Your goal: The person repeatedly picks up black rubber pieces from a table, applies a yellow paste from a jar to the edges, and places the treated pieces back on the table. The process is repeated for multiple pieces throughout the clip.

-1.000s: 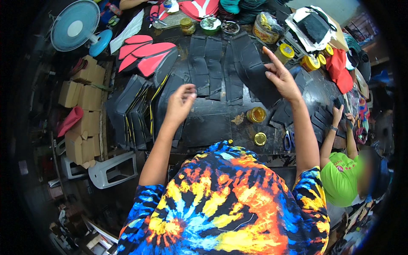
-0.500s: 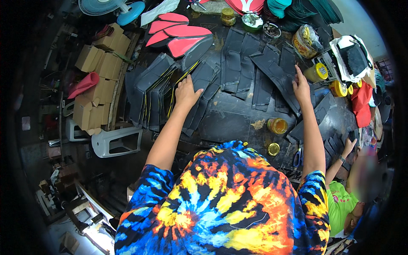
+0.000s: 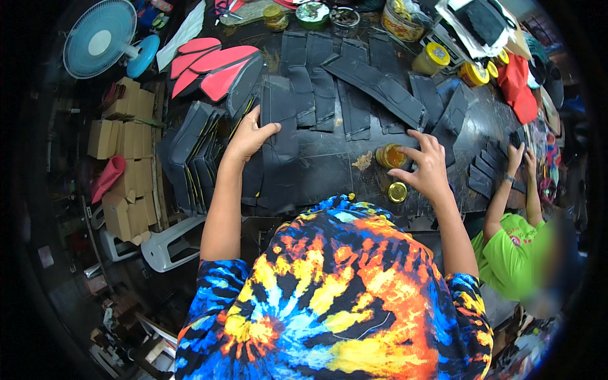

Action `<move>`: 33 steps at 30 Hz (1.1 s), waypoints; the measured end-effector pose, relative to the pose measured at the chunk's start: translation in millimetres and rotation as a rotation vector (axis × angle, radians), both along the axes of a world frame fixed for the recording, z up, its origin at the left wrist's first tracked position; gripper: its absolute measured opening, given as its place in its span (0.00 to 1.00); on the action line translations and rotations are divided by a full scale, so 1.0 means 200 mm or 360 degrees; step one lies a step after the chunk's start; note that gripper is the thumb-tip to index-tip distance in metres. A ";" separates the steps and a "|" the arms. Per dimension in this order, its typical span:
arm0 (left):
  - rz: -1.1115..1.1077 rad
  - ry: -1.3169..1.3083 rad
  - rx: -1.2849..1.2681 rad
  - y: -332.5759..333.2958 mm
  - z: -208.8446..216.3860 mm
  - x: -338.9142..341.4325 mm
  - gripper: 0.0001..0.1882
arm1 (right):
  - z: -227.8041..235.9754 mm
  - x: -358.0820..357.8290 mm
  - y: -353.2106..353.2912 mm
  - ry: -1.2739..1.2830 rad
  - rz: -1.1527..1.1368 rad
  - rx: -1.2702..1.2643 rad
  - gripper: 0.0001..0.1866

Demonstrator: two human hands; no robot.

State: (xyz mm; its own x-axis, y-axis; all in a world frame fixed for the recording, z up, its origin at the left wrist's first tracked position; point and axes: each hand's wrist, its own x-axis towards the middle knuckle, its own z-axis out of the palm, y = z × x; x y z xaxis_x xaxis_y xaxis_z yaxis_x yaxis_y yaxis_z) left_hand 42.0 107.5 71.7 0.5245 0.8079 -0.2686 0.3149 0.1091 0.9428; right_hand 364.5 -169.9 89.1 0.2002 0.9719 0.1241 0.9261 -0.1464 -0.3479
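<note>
Stack of black pieces [image 3: 193,149] sits by the table's [image 3: 329,168] left edge. Beside it my left hand [image 3: 246,140] is half open, thumb over one side of a black panel [image 3: 278,104] that runs toward the front edge; can't tell if it's pinched. Open amber jar [image 3: 387,156] stands right of centre, gold lid [image 3: 397,192] nearer the front edge. Right hand [image 3: 427,164] is curved open beside the jar, nothing held. My read: panel-positioning step; next move calls for a sure pinch, jar left upright.
</note>
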 end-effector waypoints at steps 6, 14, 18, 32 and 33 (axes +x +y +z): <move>-0.0235 -0.0244 -0.0443 -0.18 0.19 0.15 0.24 | -0.11 -0.03 0.04 -0.0092 0.0077 -0.0187 0.29; -0.0088 -0.0361 -0.0522 -0.28 0.25 0.26 0.31 | -0.14 0.00 -0.04 -0.0056 -0.0154 0.0341 0.21; -0.0305 -0.0292 -0.0571 -0.25 0.30 0.28 0.35 | -0.11 -0.01 -0.12 -0.0214 -0.0017 0.0216 0.20; -0.1223 -0.0329 -0.0484 -0.30 0.47 0.43 0.41 | 0.46 -0.17 0.26 0.1252 0.0212 0.0634 0.20; -0.1244 -0.0338 -0.0468 -0.31 0.48 0.42 0.41 | 0.46 -0.17 0.27 0.1243 0.0236 0.0590 0.20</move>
State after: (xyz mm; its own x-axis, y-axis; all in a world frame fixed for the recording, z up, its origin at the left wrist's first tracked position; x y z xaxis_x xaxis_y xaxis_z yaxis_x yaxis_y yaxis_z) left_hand 126.7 45.9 166.7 0.9640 0.1069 -0.2435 0.2215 0.1838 0.9577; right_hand 330.4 -115.4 181.2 0.2345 0.9189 0.3172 0.4036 0.2048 -0.8917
